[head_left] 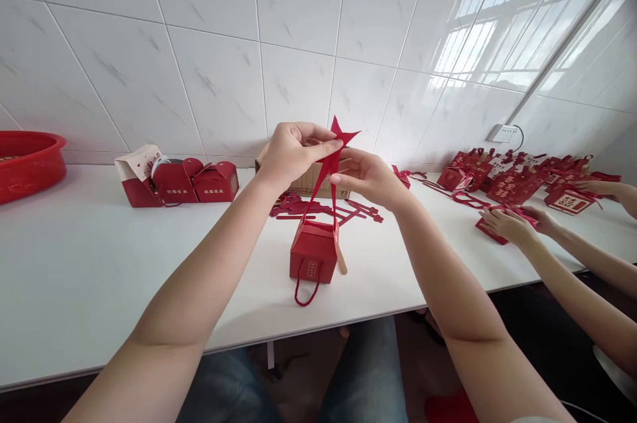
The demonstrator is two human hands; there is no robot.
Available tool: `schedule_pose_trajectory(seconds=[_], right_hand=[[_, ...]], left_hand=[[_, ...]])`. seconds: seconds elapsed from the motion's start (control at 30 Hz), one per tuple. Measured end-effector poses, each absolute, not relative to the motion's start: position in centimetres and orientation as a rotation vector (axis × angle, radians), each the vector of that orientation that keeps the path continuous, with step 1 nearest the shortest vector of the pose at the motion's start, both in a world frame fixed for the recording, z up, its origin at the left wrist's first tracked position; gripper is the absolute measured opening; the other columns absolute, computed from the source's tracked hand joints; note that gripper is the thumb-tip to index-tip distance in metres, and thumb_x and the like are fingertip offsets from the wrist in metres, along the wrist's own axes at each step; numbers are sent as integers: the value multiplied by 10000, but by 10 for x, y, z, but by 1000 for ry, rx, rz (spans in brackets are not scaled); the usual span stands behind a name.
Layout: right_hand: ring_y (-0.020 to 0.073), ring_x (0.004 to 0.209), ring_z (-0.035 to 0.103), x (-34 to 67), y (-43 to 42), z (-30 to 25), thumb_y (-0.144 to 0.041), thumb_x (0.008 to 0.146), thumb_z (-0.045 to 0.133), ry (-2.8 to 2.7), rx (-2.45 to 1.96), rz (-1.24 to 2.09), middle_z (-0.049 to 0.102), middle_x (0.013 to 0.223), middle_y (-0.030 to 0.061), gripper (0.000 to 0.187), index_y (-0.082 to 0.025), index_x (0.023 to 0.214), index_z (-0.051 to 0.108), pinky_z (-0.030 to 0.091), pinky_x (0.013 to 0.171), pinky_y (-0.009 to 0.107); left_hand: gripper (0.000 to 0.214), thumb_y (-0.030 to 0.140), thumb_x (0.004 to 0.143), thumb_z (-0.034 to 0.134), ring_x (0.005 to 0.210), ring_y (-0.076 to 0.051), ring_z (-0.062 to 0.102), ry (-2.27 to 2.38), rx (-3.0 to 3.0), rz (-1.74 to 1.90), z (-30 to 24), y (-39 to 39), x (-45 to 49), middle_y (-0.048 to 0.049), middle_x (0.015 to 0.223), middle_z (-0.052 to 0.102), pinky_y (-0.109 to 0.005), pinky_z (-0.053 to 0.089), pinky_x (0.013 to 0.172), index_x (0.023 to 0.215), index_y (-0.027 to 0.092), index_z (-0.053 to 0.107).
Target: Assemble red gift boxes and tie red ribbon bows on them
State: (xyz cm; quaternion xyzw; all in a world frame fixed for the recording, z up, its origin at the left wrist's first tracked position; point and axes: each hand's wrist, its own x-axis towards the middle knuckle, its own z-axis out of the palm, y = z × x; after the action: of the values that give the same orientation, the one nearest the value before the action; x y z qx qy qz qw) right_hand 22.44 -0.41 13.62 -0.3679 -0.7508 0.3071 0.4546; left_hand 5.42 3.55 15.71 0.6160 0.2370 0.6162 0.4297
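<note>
My left hand (291,152) and my right hand (365,174) are raised above the white table (89,257), both pinched on a red ribbon (332,152) whose forked ends stick up between them. The ribbon runs down to a small red gift box (313,253) standing on the table below, with a red cord loop hanging over its front. A wooden stick (341,258) leans beside the box. Loose red ribbon strips (318,209) lie behind it.
Finished red boxes (179,180) sit at the back left, a red basin (27,163) at the far left. A cardboard box (308,178) stands by the tiled wall. On the right another person's hands (507,224) handle a red box among several red bags (517,180).
</note>
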Motion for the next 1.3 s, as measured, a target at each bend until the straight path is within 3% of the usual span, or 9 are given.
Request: schedule_pose_trajectory(seconds=[0.2, 0.37, 0.5, 0.63, 0.77, 0.9, 1.0, 1.13, 1.3], right_hand=[[138, 650, 576, 204, 4, 136, -593, 752, 676, -1746, -940, 488, 639, 717, 16, 419, -181, 823, 665, 448, 570, 280], [81, 473, 372, 205, 7, 141, -645, 729, 662, -1745, -999, 494, 429, 494, -53, 466, -184, 664, 638, 277, 464, 257], [92, 497, 474, 208, 7, 141, -601, 788, 635, -1776, -916, 740, 572, 542, -25, 429, -176, 733, 662, 362, 489, 248], [105, 602, 572, 213, 12, 139, -535, 830, 625, -1711, -812, 1066, 696, 763, 26, 361, -181, 852, 690, 490, 605, 253], [88, 643, 561, 219, 20, 136, -459, 825, 660, -1591, -753, 1373, 689, 881, 13, 303, -211, 996, 690, 531, 686, 250], [93, 649, 556, 226, 19, 143, -391, 821, 665, -1642, -804, 1487, 664, 830, 26, 230, -177, 896, 702, 527, 678, 260], [129, 668, 563, 228, 8, 155, -292, 824, 642, -1874, -973, 1143, 639, 745, 40, 159, -164, 744, 693, 498, 669, 304], [168, 669, 548, 223, -13, 166, -73, 739, 585, -2144, -1180, 242, 618, 724, 44, 202, -192, 600, 669, 448, 635, 341], [218, 904, 631, 216, -22, 156, -10, 715, 455, -2302, -877, -106, 680, 980, 66, 348, -214, 799, 724, 510, 739, 356]], left_hand=[[205, 218, 579, 859, 638, -156, 627, 588, 1803, 1502, 158, 40, 53, -9, 643, 660, -288, 519, 601, 662, 173, 677], [424, 103, 545, 866, 583, -131, 618, 567, 1651, 1467, 162, 44, 50, 35, 628, 617, -280, 510, 607, 914, 199, 680], [280, 155, 565, 878, 550, -135, 602, 616, 1620, 1419, 163, 47, 47, 0, 608, 619, -294, 508, 587, 754, 151, 671], [208, 281, 615, 859, 598, -153, 621, 622, 1703, 1552, 155, 39, 42, -27, 662, 679, -322, 534, 637, 674, 172, 692], [117, 291, 648, 829, 757, -196, 661, 574, 1964, 1584, 130, 24, 39, -27, 726, 712, -346, 540, 773, 643, 236, 726], [76, 280, 683, 791, 704, -187, 626, 536, 2303, 1418, 102, 16, 34, -14, 671, 700, -339, 516, 739, 635, 279, 733], [119, 352, 712, 774, 658, -170, 606, 584, 2251, 1433, 97, 17, 28, -24, 696, 698, -305, 486, 644, 694, 244, 728], [339, 513, 815, 645, 754, -177, 630, 739, 1839, 1457, 109, 30, 27, -62, 770, 694, -294, 484, 680, 711, 198, 717], [407, 606, 757, 668, 744, -209, 669, 559, 1546, 958, 122, 42, 46, -66, 797, 698, -334, 517, 663, 760, 202, 715]])
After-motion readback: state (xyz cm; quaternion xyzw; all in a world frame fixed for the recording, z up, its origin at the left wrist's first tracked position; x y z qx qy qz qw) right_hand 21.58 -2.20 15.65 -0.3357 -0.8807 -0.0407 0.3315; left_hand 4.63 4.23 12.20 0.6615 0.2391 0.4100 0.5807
